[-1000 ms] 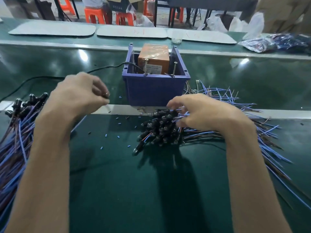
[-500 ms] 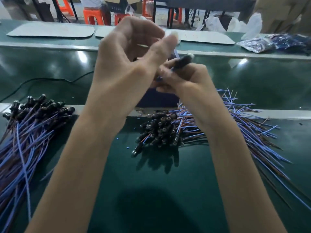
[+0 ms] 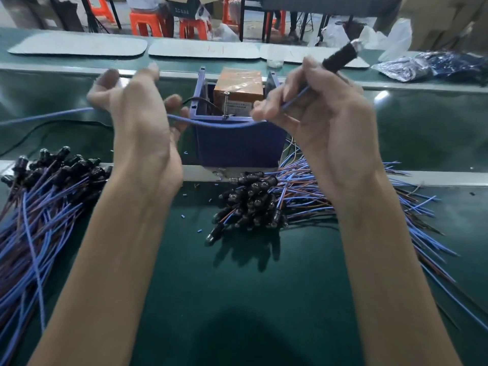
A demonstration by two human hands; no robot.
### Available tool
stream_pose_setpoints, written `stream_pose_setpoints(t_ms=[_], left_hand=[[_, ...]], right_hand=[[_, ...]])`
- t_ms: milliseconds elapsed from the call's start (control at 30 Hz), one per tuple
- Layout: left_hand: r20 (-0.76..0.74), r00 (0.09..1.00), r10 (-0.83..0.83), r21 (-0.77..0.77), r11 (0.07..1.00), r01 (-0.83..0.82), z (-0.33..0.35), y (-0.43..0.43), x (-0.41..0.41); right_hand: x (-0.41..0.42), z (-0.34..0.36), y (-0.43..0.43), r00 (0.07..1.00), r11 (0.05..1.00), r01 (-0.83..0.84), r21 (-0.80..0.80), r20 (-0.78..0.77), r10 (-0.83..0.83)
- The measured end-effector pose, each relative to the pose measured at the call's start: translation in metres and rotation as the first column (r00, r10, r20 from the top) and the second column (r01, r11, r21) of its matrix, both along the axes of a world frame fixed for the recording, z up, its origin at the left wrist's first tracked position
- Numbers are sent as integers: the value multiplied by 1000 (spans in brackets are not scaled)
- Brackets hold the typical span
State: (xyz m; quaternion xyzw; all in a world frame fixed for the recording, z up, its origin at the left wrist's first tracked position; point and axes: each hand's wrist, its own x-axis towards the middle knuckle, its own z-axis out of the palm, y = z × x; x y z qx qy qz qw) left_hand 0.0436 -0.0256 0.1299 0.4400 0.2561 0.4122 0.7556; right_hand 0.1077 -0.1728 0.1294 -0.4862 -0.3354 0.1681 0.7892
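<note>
My right hand [image 3: 322,122] pinches a black cylindrical part [image 3: 340,58] with a blue wire [image 3: 219,124] trailing from it, raised above the bench. The wire runs left in front of a blue bin [image 3: 237,143] and passes through my left hand [image 3: 137,112], whose fingers curl loosely round it; its free end sticks out to the far left. Under my right forearm lies a heap of the same black parts with blue and brown wires [image 3: 253,204]. A second heap [image 3: 45,196] lies at the left.
The blue bin holds an orange box [image 3: 239,84] and two upright screws. Short blue scraps of insulation dot the green belt [image 3: 237,299]. A black cable runs across the far belt. Grey mats [image 3: 79,46] and a dark plastic bag [image 3: 435,66] lie farther back.
My hands, close together half a second ago, have moved apart, drawing the blue wire out straight between them. A second ago my right hand was on the middle heap, picking the part up.
</note>
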Motion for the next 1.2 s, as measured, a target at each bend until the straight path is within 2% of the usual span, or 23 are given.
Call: stream_pose_setpoints(t_ms=[67,167,233,267,333,400,500,633,800,933,1100,1200], left_hand=[[27,998,50,10,999,-50,0,2,0],[-6,997,82,93,992,-81,-2,2,1],[-58,997,43,189,981,-31,-1,1,1],[-99,995,-21,247,968,45,-1,-1,2],[-235,952,-198,370,887,275,-3,-8,4],[-361,873,-328,469,745,474,-7,-17,6],[-422,827,-372,575,596,561,-13,-30,8],[-494,763,-416,569,509,646,-17,-33,8],[-502,696,-514,475,509,718,-15,-30,6],[-549,665,-507,458,483,746,-17,-27,6],[-503,744,-441,454,598,661,-22,-21,11],[-488,758,-433,459,611,645,-26,-19,11]], right_hand=[[0,-1,1,1000,1000,-2,0,-27,2],[1,-2,2,999,996,38,-78,38,-35],[0,-3,3,992,984,106,-144,89,-94],[0,-4,5,985,973,152,-175,107,-135],[0,-6,8,970,944,237,-230,110,-217],[2,-9,10,960,915,281,-288,73,-272],[5,-12,9,956,900,288,-326,43,-290],[9,-13,5,956,926,281,-251,-9,-293],[13,-10,3,956,954,228,-196,-142,-258],[13,-11,3,966,960,217,-180,-102,-237],[16,-16,4,965,919,245,-309,-12,-261],[19,-17,1,960,882,269,-387,35,-278]])
